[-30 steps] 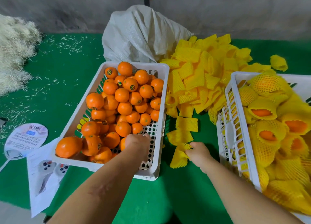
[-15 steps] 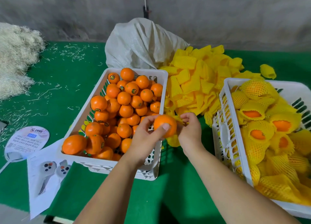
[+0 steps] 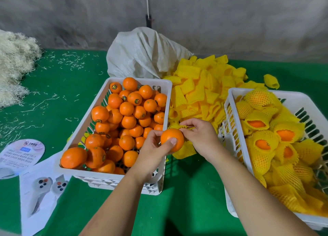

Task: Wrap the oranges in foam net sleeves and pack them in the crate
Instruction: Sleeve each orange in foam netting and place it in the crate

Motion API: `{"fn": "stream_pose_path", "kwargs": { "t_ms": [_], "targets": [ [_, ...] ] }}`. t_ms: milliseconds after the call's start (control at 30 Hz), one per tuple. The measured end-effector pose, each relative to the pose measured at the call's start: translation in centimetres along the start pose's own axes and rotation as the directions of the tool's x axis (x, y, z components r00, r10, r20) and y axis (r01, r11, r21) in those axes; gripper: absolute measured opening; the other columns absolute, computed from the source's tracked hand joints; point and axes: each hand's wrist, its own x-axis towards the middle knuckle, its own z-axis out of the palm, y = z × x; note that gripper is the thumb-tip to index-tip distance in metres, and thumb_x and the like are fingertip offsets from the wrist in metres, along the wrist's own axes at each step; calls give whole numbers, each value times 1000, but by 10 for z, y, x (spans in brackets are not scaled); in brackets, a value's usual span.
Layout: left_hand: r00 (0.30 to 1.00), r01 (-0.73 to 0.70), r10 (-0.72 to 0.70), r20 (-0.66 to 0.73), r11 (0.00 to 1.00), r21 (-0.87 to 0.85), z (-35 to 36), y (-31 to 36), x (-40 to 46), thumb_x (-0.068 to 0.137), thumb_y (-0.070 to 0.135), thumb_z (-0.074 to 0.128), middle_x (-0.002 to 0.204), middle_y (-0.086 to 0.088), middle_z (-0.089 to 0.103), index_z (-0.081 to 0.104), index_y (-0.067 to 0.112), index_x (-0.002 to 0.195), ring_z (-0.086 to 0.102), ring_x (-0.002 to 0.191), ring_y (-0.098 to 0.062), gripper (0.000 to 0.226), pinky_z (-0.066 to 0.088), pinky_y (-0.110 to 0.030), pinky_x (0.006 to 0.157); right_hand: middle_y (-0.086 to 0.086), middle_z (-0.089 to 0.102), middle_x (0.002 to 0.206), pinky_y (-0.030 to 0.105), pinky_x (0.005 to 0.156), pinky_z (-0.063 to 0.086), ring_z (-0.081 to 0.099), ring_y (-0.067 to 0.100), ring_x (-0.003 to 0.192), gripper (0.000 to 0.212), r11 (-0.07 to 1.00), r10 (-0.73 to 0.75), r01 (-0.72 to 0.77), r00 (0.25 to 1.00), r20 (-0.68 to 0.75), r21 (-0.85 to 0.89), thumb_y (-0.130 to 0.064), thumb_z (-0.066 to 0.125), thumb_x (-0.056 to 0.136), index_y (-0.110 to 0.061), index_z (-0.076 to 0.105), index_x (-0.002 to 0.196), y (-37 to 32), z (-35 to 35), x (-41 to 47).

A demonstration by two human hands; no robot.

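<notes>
My left hand [image 3: 154, 151] grips a bare orange [image 3: 171, 138] between thumb and fingers, just over the right rim of the white crate of loose oranges [image 3: 85, 118]. My right hand [image 3: 200, 136] pinches the edge of a yellow foam net sleeve [image 3: 185, 149] right beside that orange; most of the sleeve hangs below and behind the fruit. A pile of empty yellow sleeves [image 3: 198, 88] lies between the two crates. The white crate on the right [image 3: 236, 127] holds several oranges wrapped in yellow sleeves.
A white woven sack [image 3: 143, 55] stands behind the crates. Pale straw-like shavings [image 3: 14, 65] are heaped at the far left on the green table cover [image 3: 58, 86]. A round printed fan [image 3: 21, 152] and a leaflet [image 3: 40, 198] lie at the near left.
My left hand took an orange from the left crate and lifted it over the rim. My right hand picked a sleeve off the table and brought it up to the orange.
</notes>
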Motion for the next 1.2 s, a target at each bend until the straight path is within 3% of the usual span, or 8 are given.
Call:
{"fn": "stream_pose_path", "kwargs": {
  "t_ms": [200,467,633,800,933,1033,1100,1200],
  "targets": [
    [997,-67,67,48,998,-8,12,-4,1,72,55,94,135,2,64,56,48,136,70,118,-24,74,63,-38,90,-33,57,54,8,58,40,57,-10,58,11,986,-138,136,990,-11,-98,-17,76,94,-21,75,105,-17,-10,-6],
    [978,-56,33,-204,992,-111,28,-2,5,78,46,89,114,-7,74,59,35,116,75,104,-32,50,64,-54,87,-12,61,100,12,65,45,62,4,74,18,890,-403,407,913,64,-204,-17,73,94,-27,73,109,-42,1,-29],
    [979,-6,-65,-193,937,-348,13,1,5,96,54,71,134,-12,61,46,27,133,75,111,-26,53,64,-48,86,-16,46,127,23,95,50,52,4,112,54,940,-253,258,966,49,-224,-38,75,92,-32,55,142,-8,17,-39],
    [995,-21,46,93,968,-251,-6,-12,4,100,38,67,144,-10,63,45,47,146,66,127,-34,52,58,-49,100,-15,60,118,30,87,58,63,2,105,33,947,-304,299,952,-29,-119,-33,68,98,-21,69,129,8,30,-40],
    [996,-57,70,61,981,-187,-7,-13,1,88,56,79,129,-9,70,53,40,144,74,97,-27,63,61,-34,80,-17,51,125,15,83,51,59,1,109,41,981,-164,178,974,-153,81,-50,70,90,-37,59,126,8,30,-38],
    [991,-119,124,48,987,-110,-2,-15,-2,86,56,77,120,-5,68,60,39,136,67,81,-14,55,56,-26,68,-17,55,137,12,89,52,57,-9,116,44,969,-25,31,999,-29,244,-59,62,92,-47,56,134,7,26,-37],
    [990,-134,137,30,987,-90,-1,-16,-1,84,57,79,117,0,69,61,42,132,68,84,-12,54,57,-25,68,-12,68,122,22,93,54,64,-1,110,32,982,-76,79,997,-25,173,-49,59,98,-34,68,125,10,20,-34],
    [993,-119,119,3,988,-95,0,-19,1,79,64,83,118,-2,70,61,42,133,70,88,-15,62,57,-26,68,-10,68,104,16,80,48,61,1,92,21,961,-272,261,952,-138,-92,-30,60,101,-19,72,115,14,14,-31]
  ]
}}
